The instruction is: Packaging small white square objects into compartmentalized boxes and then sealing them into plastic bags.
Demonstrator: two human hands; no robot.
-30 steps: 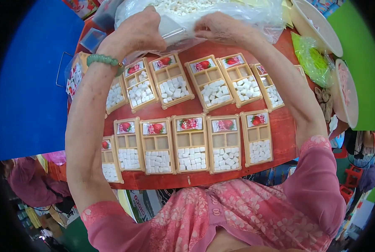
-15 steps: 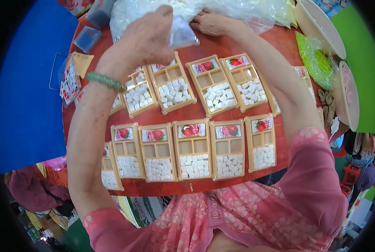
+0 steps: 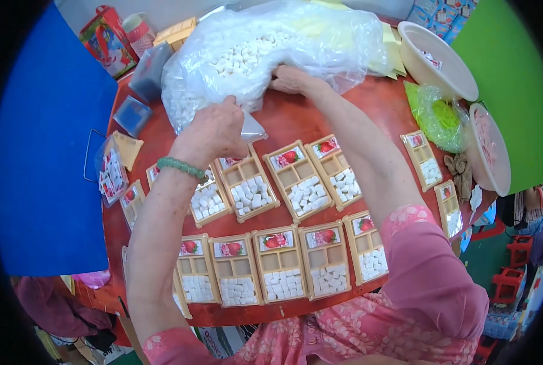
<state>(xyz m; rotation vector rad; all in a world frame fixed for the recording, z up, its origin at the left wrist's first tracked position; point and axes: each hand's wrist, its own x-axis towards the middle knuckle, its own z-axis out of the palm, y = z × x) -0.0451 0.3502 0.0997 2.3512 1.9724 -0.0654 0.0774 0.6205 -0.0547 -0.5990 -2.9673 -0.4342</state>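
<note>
A large clear plastic bag [image 3: 247,24] full of small white marshmallows [image 3: 247,55] lies at the far side of the red table. My left hand [image 3: 213,128], below a green bead bracelet, is closed round a clear plastic box [image 3: 253,129] in front of the bag; its contents are hard to make out. My right hand [image 3: 291,79] grips the bag's near edge, fingertips partly hidden in the plastic. Nearer me stand two rows of beige compartment trays [image 3: 276,264], each with a strawberry-print packet [image 3: 276,241] at the top, bare small compartments and marshmallows below.
White bowls [image 3: 436,61] and a green-yellow plastic bag [image 3: 439,115] stand at the right. Left are a clear bag of packets [image 3: 112,173], a blue-tinted clear box [image 3: 133,115] and a red gift bag [image 3: 107,42]. Another person's dark sleeve [image 3: 52,304] shows lower left.
The view has tilted up, so the table sits lower and more of the marshmallow bag shows. My left hand still holds the clear box, and my right hand stays at the bag's edge.
</note>
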